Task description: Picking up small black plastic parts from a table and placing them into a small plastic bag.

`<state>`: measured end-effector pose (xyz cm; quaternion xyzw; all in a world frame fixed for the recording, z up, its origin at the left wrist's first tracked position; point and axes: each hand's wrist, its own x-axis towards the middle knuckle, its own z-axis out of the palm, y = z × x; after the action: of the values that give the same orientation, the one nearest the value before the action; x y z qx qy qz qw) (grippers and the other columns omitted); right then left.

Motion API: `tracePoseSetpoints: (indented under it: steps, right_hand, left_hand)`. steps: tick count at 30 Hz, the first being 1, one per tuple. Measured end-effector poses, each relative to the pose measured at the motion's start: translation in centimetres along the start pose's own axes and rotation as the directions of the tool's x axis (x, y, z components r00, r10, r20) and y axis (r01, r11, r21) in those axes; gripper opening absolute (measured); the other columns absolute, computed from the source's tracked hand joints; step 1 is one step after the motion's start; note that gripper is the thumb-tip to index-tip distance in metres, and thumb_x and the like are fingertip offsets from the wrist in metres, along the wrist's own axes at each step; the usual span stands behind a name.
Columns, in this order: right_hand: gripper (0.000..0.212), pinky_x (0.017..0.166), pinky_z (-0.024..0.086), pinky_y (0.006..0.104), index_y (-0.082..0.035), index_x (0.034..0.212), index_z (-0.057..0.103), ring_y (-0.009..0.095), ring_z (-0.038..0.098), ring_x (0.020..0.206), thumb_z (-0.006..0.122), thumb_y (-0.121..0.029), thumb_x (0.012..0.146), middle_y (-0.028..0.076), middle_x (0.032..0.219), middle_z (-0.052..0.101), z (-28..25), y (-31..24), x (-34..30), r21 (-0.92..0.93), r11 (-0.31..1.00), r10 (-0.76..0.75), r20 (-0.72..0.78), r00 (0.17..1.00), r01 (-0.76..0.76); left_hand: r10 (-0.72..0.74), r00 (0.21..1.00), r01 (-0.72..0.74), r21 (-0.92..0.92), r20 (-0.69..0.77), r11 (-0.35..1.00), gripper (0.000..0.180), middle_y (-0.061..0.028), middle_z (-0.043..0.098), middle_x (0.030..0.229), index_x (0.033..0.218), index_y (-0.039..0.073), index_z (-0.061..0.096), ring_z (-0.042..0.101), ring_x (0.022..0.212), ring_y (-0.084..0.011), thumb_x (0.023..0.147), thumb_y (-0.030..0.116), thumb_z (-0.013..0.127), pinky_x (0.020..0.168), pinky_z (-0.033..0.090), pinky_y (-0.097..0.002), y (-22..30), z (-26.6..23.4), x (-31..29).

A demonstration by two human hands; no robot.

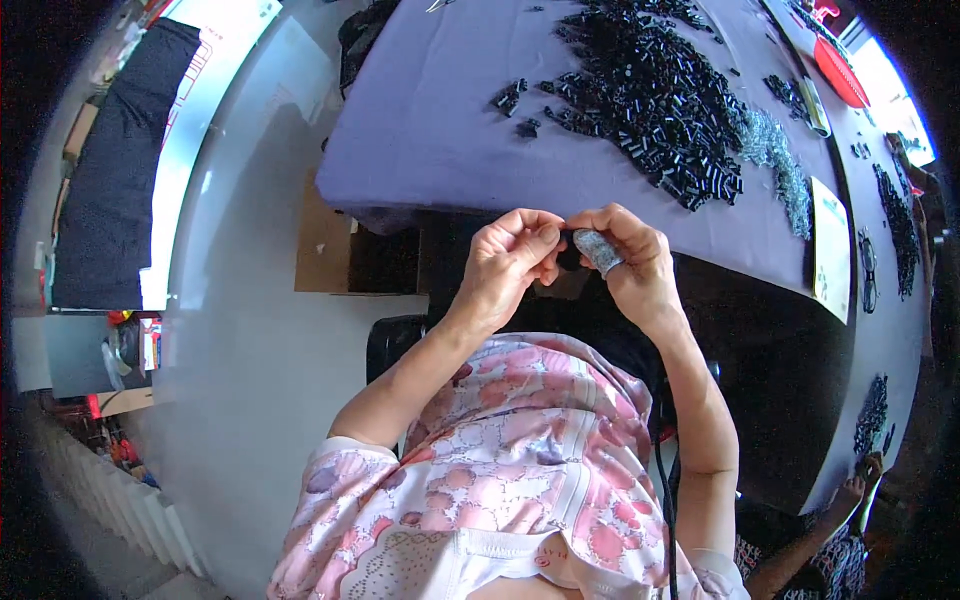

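Note:
My left hand (508,262) and my right hand (640,268) meet in front of my body, just off the near edge of the purple cloth-covered table (430,120). Between the fingertips is a small black part (570,250), mostly hidden, its exact kind too small to tell. Both hands are closed in a pinch around it. A grey finger cover (597,251) wraps my right thumb. Beyond the hands, a large heap of small black tube-like pieces (660,100) is spread over the cloth. To its right lies a strip of small clear pieces (775,160).
A cardboard box (318,240) stands under the table's left corner. Along the right are a pale sheet (830,250), a red basket (840,72), glasses (868,272) and more black piles (872,415). Another person's hand (850,495) shows at lower right.

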<state>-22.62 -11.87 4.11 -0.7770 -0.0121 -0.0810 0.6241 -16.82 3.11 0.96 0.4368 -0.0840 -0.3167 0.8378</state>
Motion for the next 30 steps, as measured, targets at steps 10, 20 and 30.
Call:
tracePoseSetpoints:
  steps: [10, 20, 30]
  right_hand:
    - [0.023, 0.063, 0.047, 0.0215, 0.0, 0.091, 0.057, 0.008, 0.056, 0.074, 0.045, 0.014, 0.078, 0.003, 0.084, 0.059, 0.2, 0.2, -0.2, 0.229, 0.971, 0.08, -0.045, 0.996, -0.068]
    - [0.034, 0.066, 0.046, 0.0228, 0.002, 0.088, 0.054, 0.01, 0.056, 0.076, 0.042, 0.022, 0.064, 0.005, 0.079, 0.059, 0.2, -0.9, -0.5, -0.006, 0.997, 0.081, -0.045, 0.996, -0.082]
    - [0.031, 0.063, 0.046, 0.0309, 0.001, 0.082, 0.053, 0.031, 0.06, 0.072, 0.046, 0.014, 0.055, 0.017, 0.075, 0.058, 0.7, -0.6, -0.8, -0.182, 0.982, -0.065, -0.124, 0.99, 0.042]
  left_hand:
    - [0.052, 0.998, -0.048, 0.148, -0.019, 0.988, 0.013, -0.0029, 0.055, 0.071, 0.091, 0.001, 0.058, 0.049, 0.056, -0.0081, 0.085, 0.012, 0.056, 0.052, 0.041, -0.0222, 0.5, 0.2, -0.3]
    - [0.208, 0.978, -0.187, 0.405, -0.008, 0.895, 0.01, 0.0025, 0.054, 0.066, 0.086, 0.001, 0.06, 0.046, 0.051, -0.0031, 0.083, 0.01, 0.058, 0.048, 0.039, -0.0166, 0.8, 0.9, -0.7]
    - [0.313, 0.95, -0.263, 0.554, 0.004, 0.79, 0.005, 0.0019, 0.054, 0.064, 0.082, 0.001, 0.06, 0.047, 0.054, -0.0043, 0.082, 0.005, 0.057, 0.05, 0.039, -0.0179, 0.5, 1.4, -0.9]
